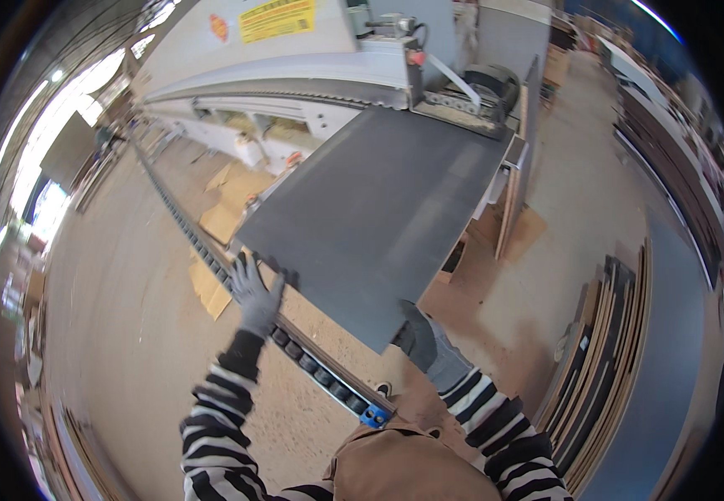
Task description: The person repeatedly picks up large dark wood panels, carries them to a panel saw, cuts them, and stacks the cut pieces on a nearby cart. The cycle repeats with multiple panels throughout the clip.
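A large dark grey board (370, 209) lies flat and reaches from the machine toward me. My left hand (257, 299), in a grey glove, rests at its near left edge, beside the roller rail (307, 363); its fingers are spread. At the near right corner of the board, my right hand (435, 349), gloved too, is closed on the edge. Its fingertips are partly hidden there.
A long edge-working machine (295, 79) stands ahead, with a black motor unit (491, 88) at its right end. Brown cardboard (211, 288) lies on the floor at left. Stacked boards (600, 359) stand at right, and a longer board stack (671, 159) lies beyond.
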Demonstrator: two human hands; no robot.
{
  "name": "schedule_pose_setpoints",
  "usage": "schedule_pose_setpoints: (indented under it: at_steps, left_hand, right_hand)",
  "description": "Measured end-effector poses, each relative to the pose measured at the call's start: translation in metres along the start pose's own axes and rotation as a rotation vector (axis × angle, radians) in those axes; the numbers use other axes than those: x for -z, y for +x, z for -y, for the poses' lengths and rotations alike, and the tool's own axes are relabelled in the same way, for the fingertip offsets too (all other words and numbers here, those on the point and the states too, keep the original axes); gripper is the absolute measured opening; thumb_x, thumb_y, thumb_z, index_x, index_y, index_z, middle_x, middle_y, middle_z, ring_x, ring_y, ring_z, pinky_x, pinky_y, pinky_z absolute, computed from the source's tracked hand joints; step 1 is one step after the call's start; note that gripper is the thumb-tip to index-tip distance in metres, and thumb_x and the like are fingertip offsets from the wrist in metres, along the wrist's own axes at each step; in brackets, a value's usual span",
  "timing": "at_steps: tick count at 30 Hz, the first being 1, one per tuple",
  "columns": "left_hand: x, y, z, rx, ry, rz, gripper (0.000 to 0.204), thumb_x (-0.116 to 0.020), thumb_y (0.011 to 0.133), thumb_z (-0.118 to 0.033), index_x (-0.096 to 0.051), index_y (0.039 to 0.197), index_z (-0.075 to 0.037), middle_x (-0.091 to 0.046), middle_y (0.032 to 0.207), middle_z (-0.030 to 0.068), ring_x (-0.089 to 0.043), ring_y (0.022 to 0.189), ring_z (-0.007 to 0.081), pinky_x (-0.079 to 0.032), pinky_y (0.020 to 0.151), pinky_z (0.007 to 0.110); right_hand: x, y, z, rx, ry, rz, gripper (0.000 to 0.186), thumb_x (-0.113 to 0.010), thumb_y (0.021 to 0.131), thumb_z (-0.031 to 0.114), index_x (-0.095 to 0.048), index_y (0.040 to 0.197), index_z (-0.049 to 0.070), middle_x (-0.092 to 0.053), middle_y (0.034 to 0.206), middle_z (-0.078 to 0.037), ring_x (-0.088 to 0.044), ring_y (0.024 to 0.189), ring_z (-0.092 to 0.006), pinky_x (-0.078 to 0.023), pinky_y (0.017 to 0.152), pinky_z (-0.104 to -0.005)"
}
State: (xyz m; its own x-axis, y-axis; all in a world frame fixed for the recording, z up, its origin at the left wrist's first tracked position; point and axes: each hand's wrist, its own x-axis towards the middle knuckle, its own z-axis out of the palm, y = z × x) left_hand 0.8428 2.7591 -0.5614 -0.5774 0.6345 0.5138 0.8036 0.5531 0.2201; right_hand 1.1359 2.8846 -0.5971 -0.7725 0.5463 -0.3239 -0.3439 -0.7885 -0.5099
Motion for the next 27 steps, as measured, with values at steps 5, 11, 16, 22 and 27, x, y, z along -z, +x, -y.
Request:
schedule_pose_setpoints:
  at_steps: [5,11,16,22,27]
  left_hand:
    - [-0.033,0.138,0.056,0.196,-0.202,0.662,0.071,-0.064,0.073,-0.059,-0.05,0.108,0.002,-0.052,0.097,0.0142,-0.049,0.089,0.0252,-0.04,0.077,0.035]
    - [-0.041,0.157,0.0,0.181,-0.671,1.427,0.047,-0.057,0.086,-0.049,-0.062,0.078,-0.002,-0.055,0.064,0.0006,-0.048,0.053,0.0104,-0.041,0.049,0.024]
    - [-0.078,0.16,-0.041,0.384,-0.908,1.607,0.042,-0.055,0.09,-0.04,-0.062,0.097,0.001,-0.064,0.081,0.002,-0.058,0.065,0.0094,-0.047,0.06,0.021]
    - [-0.088,0.133,-0.092,-0.683,-0.881,0.854,0.032,-0.047,0.095,-0.028,-0.058,0.099,0.001,-0.058,0.074,0.003,-0.053,0.067,0.0154,-0.044,0.06,0.031]
    - [-0.04,0.101,-0.12,-0.191,-0.936,1.222,0.036,-0.044,0.095,-0.033,-0.059,0.088,-0.001,-0.055,0.073,-0.0015,-0.049,0.064,0.0119,-0.042,0.057,0.031]
  right_hand:
    - [0.026,-0.034,0.012,0.202,0.004,-0.223,0.035,-0.058,0.089,0.029,-0.056,0.107,0.0,-0.061,0.1,-0.011,-0.06,0.093,-0.0232,-0.051,0.082,-0.0338]
    - [0.017,-0.099,0.031,0.324,0.05,-0.543,0.031,-0.053,0.091,0.027,-0.057,0.106,0.0,-0.063,0.094,-0.01,-0.062,0.081,-0.0196,-0.051,0.072,-0.0293]
    - [-0.005,-0.131,0.046,0.381,-0.167,-0.738,0.037,-0.052,0.091,0.03,-0.056,0.107,-0.002,-0.062,0.094,-0.012,-0.061,0.081,-0.0199,-0.052,0.073,-0.0303]
    - [-0.017,-0.172,0.01,0.552,-0.189,-0.838,0.033,-0.055,0.089,0.028,-0.059,0.1,-0.003,-0.062,0.087,-0.009,-0.061,0.077,-0.0176,-0.052,0.066,-0.0281]
    - [-0.048,-0.231,-0.028,0.572,-0.046,-1.119,0.03,-0.056,0.088,0.028,-0.063,0.092,-0.001,-0.062,0.078,-0.005,-0.058,0.065,-0.0139,-0.048,0.057,-0.0262]
